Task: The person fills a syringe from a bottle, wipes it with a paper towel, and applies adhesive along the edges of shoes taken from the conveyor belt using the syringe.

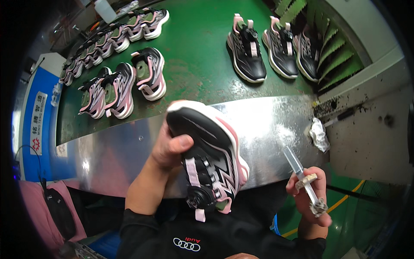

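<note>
1. Shoe (211,151) position: a black sneaker with pink and white trim is held up in the air above the shiny metal edge (108,151) of the desk, heel toward the body and toe pointing away, its upper side turned to the right.
2. Left hand (170,149) state: the grip is closed on the shoe, thumb pressed on the black upper near the collar, the other fingers hidden behind it. The hold is best kept firm at this spot so that the side panel remains exposed and steady.
3. Right hand (310,194) state: the fingers are wrapped around a slim syringe-like applicator (302,175), its clear barrel pointing up and to the left, well apart from the shoe. What it contains cannot be told.
4. Recommended handling: the tip should be brought to the shoe slowly, with the shoe tilted toward the applicator, so that only the intended spot is touched and the pink trim is not smeared.
5. Control: pressure on the applicator is judged best kept light; the right wrist may be steadied against the body.
6. Surroundings: three black shoes (276,47) of the same kind are standing on the green belt (198,56) ahead, and rows of pink and grey shoes (116,88) are lying to the left. A crumpled rag (318,134) is lying at the right end of the metal edge. The held shoe should be kept clear of these.
</note>
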A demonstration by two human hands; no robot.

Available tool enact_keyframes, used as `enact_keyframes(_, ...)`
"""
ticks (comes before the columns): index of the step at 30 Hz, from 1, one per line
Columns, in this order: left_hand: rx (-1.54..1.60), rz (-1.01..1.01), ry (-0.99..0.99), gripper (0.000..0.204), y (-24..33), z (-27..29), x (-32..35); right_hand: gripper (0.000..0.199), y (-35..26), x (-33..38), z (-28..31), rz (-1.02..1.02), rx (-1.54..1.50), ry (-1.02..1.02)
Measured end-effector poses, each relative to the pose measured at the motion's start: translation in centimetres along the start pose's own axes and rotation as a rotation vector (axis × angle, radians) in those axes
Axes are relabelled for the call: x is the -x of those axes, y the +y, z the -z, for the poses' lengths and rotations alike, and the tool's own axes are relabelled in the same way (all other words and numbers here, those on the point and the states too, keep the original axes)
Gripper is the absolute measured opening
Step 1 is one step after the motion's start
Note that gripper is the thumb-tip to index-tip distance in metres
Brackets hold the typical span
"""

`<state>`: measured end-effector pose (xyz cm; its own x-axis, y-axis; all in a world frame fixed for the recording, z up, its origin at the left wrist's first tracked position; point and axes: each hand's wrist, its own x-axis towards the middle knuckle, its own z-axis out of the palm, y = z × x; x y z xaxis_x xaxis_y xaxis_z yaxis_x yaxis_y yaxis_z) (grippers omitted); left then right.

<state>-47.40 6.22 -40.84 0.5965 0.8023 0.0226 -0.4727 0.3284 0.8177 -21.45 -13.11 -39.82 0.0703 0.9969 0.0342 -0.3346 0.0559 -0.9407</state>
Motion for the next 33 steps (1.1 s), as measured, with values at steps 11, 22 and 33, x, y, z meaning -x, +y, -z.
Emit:
enact_keyframes(11,-0.062,-0.166,-0.227,0.059,-0.6,0.0,1.7,0.093,-2.7,-5.5,-6.1,0.178,-0.408,-0.45)
enact_keyframes(22,-0.178,-0.231,-0.289,0.058,-0.7,0.0,2.1,0.089,-2.3,-6.5,-6.9,0.11,-0.406,-0.541)
enact_keyframes(33,-0.175,-0.229,-0.286,0.06,-0.4,0.1,2.0,0.093,-2.2,-6.5,-6.3,0.156,-0.33,-0.552)
